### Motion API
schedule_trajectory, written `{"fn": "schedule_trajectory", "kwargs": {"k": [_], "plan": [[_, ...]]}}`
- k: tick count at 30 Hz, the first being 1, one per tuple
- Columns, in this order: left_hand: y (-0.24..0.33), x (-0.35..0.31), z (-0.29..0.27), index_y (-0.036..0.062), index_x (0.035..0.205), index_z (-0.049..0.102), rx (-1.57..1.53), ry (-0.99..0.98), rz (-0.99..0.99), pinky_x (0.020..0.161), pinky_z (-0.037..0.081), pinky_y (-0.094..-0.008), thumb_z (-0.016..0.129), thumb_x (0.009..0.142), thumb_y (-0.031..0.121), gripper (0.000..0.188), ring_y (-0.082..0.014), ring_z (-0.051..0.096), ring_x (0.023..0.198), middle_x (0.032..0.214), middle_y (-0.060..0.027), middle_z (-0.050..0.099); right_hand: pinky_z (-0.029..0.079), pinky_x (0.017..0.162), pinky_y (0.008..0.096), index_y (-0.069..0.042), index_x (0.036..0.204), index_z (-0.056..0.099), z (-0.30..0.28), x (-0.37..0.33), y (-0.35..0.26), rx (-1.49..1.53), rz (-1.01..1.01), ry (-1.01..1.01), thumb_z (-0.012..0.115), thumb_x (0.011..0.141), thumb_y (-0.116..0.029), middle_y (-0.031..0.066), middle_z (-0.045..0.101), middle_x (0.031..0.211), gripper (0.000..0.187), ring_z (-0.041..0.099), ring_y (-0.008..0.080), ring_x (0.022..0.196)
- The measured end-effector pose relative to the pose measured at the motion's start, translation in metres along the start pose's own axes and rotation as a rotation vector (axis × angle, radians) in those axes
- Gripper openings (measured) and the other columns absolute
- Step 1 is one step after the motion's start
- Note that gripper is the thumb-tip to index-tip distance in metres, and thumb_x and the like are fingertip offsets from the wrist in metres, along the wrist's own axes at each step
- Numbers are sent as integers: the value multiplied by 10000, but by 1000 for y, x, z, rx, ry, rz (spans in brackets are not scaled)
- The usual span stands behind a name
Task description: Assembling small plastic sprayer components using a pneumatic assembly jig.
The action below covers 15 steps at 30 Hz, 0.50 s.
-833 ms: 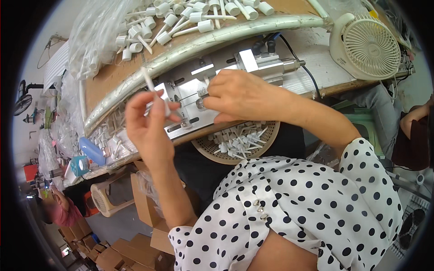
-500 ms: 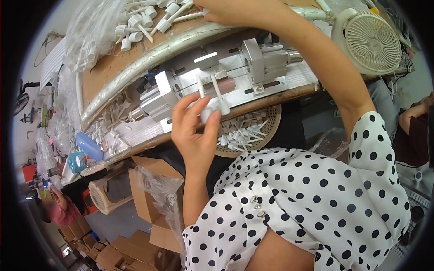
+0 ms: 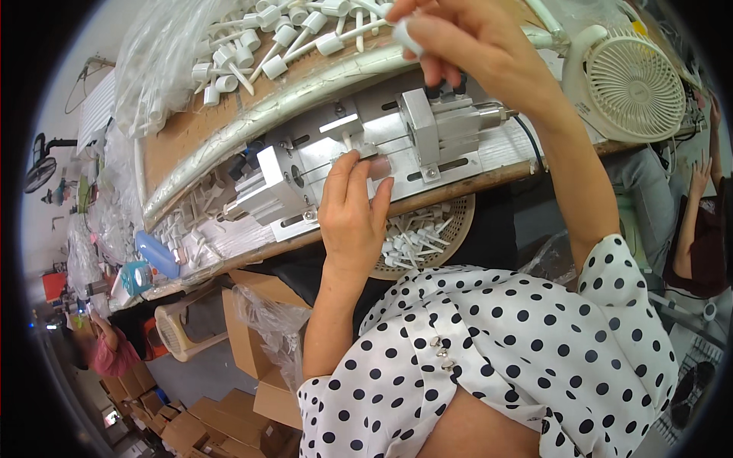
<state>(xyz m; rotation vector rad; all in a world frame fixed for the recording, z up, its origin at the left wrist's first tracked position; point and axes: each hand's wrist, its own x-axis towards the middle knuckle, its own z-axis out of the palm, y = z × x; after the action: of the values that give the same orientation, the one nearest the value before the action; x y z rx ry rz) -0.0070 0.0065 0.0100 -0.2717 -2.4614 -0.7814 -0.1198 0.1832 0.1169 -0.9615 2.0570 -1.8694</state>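
Twin-block fixture (image 3: 424, 128): silvery metal, smooth, satin sheen. Stemmed caps (image 3: 330, 43): white plastic, smooth. Bag (image 3: 160, 69): clear plastic film, crinkled, glossy. Raised rim (image 3: 328, 82): shiny, creased wrapping. Bench edge (image 3: 500, 175): worn wood. Desk fan (image 3: 635, 82): cream plastic. Basket (image 3: 463, 227): beige plastic, perforated. Blouse (image 3: 489, 324): dotted cloth. Carton (image 3: 249, 345): brown cardboard, matt.

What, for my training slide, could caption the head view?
Left hand at a metal fixture, right hand holding a white piece.
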Motion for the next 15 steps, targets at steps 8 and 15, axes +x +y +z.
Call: {"fn": "schedule_trajectory", "kwargs": {"k": [8, 15], "plan": [[-37, 117, -41, 48, 891, 609, 218, 181, 300, 714, 428, -374, 625, 728, 92, 170, -282, 544, 811, 851, -111, 591, 459, 651, 310, -41, 840, 590, 45, -40, 34, -472, -516, -79, 685, 695, -151, 55, 588, 746, 205, 564, 196, 723], [-72, 152, -57, 22, 913, 614, 287, -120, 251, 674, 446, -339, 623, 733, 118, 204, -270, 575, 730, 816, -126, 600, 435, 733, 308, -27, 760, 575, 73, -27, 59, -656, -693, -118, 690, 629, -138, 65, 547, 756, 207, 537, 207, 822]]}}
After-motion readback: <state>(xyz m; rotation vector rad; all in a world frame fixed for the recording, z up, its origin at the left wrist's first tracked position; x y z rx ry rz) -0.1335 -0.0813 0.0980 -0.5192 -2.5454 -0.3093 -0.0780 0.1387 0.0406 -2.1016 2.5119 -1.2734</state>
